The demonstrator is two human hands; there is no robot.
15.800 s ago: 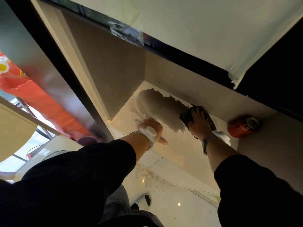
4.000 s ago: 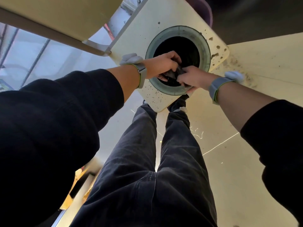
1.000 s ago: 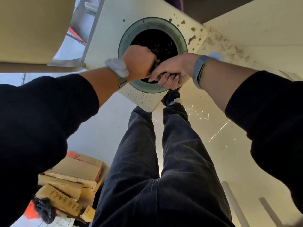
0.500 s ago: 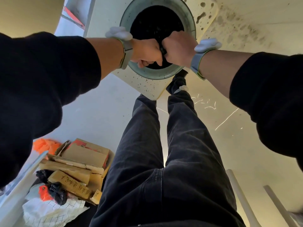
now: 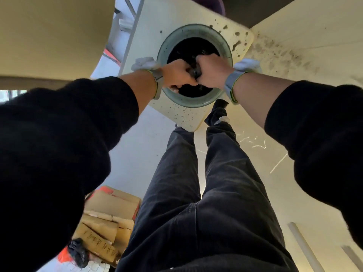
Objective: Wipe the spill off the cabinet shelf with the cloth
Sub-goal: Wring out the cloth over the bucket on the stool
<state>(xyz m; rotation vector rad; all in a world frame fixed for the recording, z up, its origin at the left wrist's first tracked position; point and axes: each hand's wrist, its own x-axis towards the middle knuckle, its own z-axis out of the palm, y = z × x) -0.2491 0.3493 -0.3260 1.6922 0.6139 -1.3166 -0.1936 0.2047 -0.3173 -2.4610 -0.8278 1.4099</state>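
I have my left hand [image 5: 179, 75] and right hand [image 5: 211, 72] fisted tight on the soft, sodden dark cloth [image 5: 193, 70], gripped at opposite ends over the round grey-green bucket [image 5: 193, 101].

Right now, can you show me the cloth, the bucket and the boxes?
cloth [image 5: 194, 70], head view, dark bit between the fists.
bucket [image 5: 196, 102], head view, near rim.
boxes [image 5: 110, 205], head view, top cardboard flap.

Your cloth [image 5: 194, 70] is almost swallowed between your two fists, with only a dark twist showing where your left hand [image 5: 179, 75] meets your right hand [image 5: 211, 72]. The inside of the bucket [image 5: 196, 103] is too dark to read. Your purple tub [image 5: 208, 4] is cut off by the top edge, and the writing on the cardboard boxes [image 5: 110, 222] is too small to make out.
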